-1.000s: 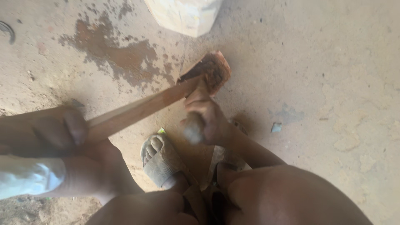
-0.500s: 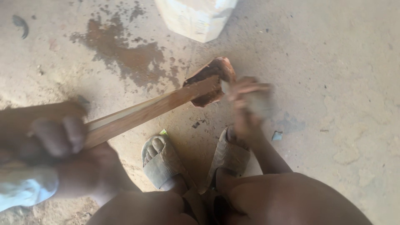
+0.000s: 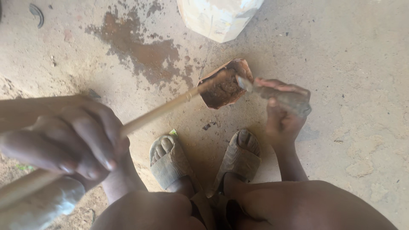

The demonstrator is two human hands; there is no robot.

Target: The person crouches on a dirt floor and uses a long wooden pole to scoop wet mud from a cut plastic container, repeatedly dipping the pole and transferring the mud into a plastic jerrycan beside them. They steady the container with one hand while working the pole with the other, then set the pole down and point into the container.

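two hands: both busy, each closed on a tool.
left hand: at 8 o'clock, nearest the lens, wrapped tight round a long pale wooden handle.
sandals: worn, dusty, at 6 o'clock, toes toward the work.
right hand: at 3 o'clock, fingers closed on a small grey scraper, its tip touching the blade's rim.
blade: rusty, curved, caked with reddish earth, at centre on the handle's far end.
step: scraping soil off, i judge; next calls for a steady handle.
floor: rough concrete, damp brown stain at 11.
sack: whitish, at 12.
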